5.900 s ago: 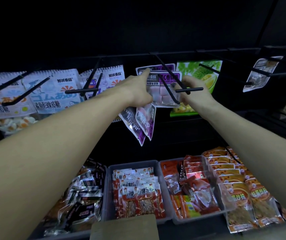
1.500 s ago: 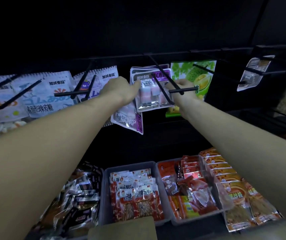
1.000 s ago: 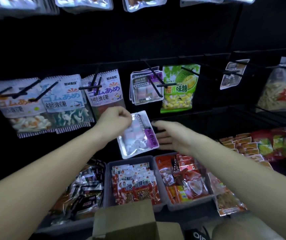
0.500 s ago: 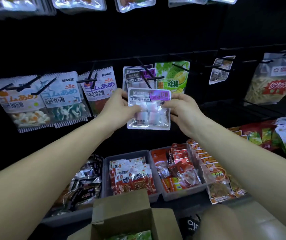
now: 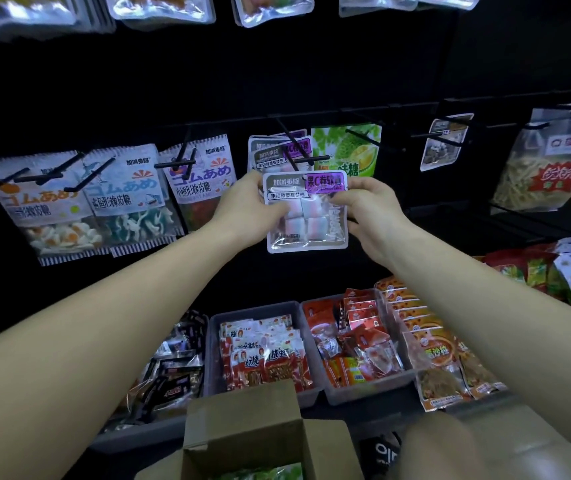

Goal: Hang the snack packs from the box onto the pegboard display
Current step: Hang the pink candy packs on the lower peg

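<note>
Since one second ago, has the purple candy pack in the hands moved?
Yes. The purple candy pack rose toward the hook; then it sat low, near the grey bin.

A black display wall (image 5: 311, 74) fills the view, dimly lit, its upper part nearly lost in shadow. Black hooks (image 5: 291, 136) jut from a dark rail across its middle. Below, a shelf carries grey plastic bins (image 5: 213, 344) side by side. At the bottom right corner, a strip of pale grey floor (image 5: 536, 441) shows.
</note>
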`<action>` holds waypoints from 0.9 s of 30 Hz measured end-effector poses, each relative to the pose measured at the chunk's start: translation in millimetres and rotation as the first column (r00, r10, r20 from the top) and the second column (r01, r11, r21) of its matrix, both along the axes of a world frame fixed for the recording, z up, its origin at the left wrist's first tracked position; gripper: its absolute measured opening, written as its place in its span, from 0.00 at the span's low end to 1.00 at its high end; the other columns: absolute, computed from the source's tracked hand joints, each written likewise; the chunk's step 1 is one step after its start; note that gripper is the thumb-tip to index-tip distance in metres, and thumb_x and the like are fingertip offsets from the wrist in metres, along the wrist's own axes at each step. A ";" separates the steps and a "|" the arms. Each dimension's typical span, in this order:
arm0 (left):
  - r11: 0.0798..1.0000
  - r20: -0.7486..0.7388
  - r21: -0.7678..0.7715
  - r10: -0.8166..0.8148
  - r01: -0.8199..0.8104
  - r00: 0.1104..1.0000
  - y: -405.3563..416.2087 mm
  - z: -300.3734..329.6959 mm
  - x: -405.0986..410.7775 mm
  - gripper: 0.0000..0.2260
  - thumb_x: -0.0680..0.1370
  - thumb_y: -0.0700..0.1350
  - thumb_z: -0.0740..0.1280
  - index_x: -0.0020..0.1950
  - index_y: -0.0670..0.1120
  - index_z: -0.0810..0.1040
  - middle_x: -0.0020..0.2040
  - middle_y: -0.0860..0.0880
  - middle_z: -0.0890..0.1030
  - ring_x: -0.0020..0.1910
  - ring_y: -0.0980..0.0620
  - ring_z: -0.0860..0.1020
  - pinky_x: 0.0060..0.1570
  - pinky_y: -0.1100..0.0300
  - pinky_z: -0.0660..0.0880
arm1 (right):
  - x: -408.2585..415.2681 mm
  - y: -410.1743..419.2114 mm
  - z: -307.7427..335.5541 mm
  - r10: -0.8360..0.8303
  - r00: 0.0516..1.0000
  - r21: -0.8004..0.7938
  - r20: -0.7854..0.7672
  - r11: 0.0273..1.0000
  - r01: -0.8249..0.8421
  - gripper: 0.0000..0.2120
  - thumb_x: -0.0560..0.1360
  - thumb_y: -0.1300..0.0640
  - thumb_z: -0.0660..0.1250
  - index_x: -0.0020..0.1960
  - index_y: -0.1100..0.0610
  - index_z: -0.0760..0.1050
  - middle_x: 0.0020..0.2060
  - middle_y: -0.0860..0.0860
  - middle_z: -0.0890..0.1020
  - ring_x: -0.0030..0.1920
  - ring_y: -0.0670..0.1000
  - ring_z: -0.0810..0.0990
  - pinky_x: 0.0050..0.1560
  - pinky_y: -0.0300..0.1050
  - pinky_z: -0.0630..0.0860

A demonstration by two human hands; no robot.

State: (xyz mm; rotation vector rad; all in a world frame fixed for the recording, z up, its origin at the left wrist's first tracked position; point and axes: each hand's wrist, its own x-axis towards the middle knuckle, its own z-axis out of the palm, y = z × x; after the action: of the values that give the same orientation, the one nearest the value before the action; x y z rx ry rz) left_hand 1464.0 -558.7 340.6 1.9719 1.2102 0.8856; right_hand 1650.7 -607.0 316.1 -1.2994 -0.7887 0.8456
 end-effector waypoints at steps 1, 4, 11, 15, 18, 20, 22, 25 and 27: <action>1.000 -0.001 0.007 -0.001 0.001 1.000 1.8 -0.5 0.9 0.11 0.79 0.45 0.72 0.59 0.52 0.76 0.43 0.57 0.79 0.47 0.51 0.83 0.51 0.54 0.81 | 1.4 1.3 -1.1 -0.003 1.000 -0.001 0.002 1.000 0.003 0.09 0.73 0.70 0.70 0.49 0.57 0.79 0.56 0.62 0.85 0.58 0.62 0.84 0.61 0.63 0.80; 0.999 -0.028 0.041 -0.010 0.011 1.000 4.5 -3.8 2.7 0.11 0.79 0.45 0.72 0.59 0.52 0.76 0.41 0.58 0.78 0.41 0.57 0.79 0.39 0.64 0.72 | 4.8 4.0 -4.7 0.003 1.000 0.003 0.008 1.000 -0.003 0.09 0.73 0.69 0.70 0.48 0.57 0.79 0.56 0.61 0.85 0.58 0.62 0.84 0.62 0.63 0.80; 0.998 -0.042 0.049 -0.023 0.025 0.999 15.8 -14.2 3.7 0.09 0.80 0.45 0.71 0.58 0.54 0.75 0.41 0.61 0.77 0.40 0.63 0.76 0.37 0.67 0.68 | 3.2 14.0 -13.9 0.000 1.000 0.003 0.007 1.000 0.000 0.10 0.68 0.63 0.72 0.49 0.56 0.79 0.55 0.60 0.85 0.58 0.62 0.84 0.63 0.65 0.79; 0.997 -0.075 0.074 -0.007 0.012 0.997 30.1 -15.7 7.5 0.08 0.81 0.45 0.70 0.57 0.54 0.74 0.41 0.61 0.76 0.40 0.62 0.75 0.37 0.67 0.67 | 3.3 26.7 -15.2 -0.015 1.000 0.005 0.020 1.000 0.015 0.10 0.65 0.59 0.72 0.46 0.55 0.78 0.55 0.63 0.84 0.59 0.64 0.83 0.64 0.66 0.78; 0.995 -0.114 0.094 0.025 -0.015 0.993 43.2 -16.0 12.5 0.07 0.83 0.47 0.68 0.59 0.54 0.73 0.40 0.60 0.73 0.39 0.59 0.73 0.35 0.66 0.65 | 5.1 40.0 -17.7 -0.022 0.998 0.015 0.051 1.000 0.021 0.06 0.68 0.58 0.73 0.43 0.54 0.77 0.46 0.58 0.83 0.52 0.61 0.83 0.63 0.65 0.78; 0.993 -0.131 0.105 0.064 -0.050 0.989 54.9 -15.0 17.3 0.09 0.83 0.47 0.68 0.62 0.52 0.74 0.40 0.59 0.73 0.40 0.55 0.74 0.35 0.63 0.66 | 5.5 49.9 -17.7 -0.046 0.995 0.030 0.090 0.999 0.044 0.05 0.69 0.56 0.73 0.41 0.52 0.77 0.42 0.57 0.80 0.44 0.58 0.80 0.58 0.62 0.79; 0.986 -0.161 0.135 0.122 -0.101 0.979 67.3 -13.2 21.1 0.09 0.82 0.48 0.68 0.61 0.50 0.74 0.40 0.57 0.75 0.42 0.51 0.77 0.37 0.58 0.69 | 6.1 62.5 -17.3 -0.060 0.986 0.044 0.158 0.998 0.053 0.06 0.73 0.56 0.74 0.43 0.50 0.77 0.41 0.57 0.81 0.43 0.57 0.80 0.57 0.66 0.80; 0.959 -0.217 0.244 0.200 -0.145 0.956 87.4 -12.7 23.1 0.10 0.81 0.50 0.69 0.58 0.51 0.71 0.44 0.53 0.79 0.46 0.46 0.80 0.40 0.54 0.70 | 5.6 83.8 -15.0 -0.074 0.967 0.054 0.244 0.997 0.063 0.07 0.77 0.56 0.73 0.51 0.49 0.76 0.47 0.55 0.85 0.45 0.55 0.84 0.53 0.62 0.82; 0.919 -0.257 0.363 0.260 -0.157 0.931 97.7 -11.3 24.9 0.16 0.80 0.50 0.70 0.63 0.49 0.70 0.52 0.49 0.80 0.48 0.45 0.79 0.40 0.52 0.70 | 5.0 97.2 -12.9 -0.081 0.961 0.043 0.264 0.996 0.072 0.11 0.78 0.53 0.72 0.57 0.46 0.73 0.54 0.52 0.84 0.51 0.50 0.83 0.49 0.52 0.80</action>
State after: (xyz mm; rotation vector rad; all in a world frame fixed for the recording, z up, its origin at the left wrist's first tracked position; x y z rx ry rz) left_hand 1488.9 -461.1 329.4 2.3478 1.5540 0.9769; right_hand 1655.7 -509.8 303.2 -1.4227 -0.9526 0.6005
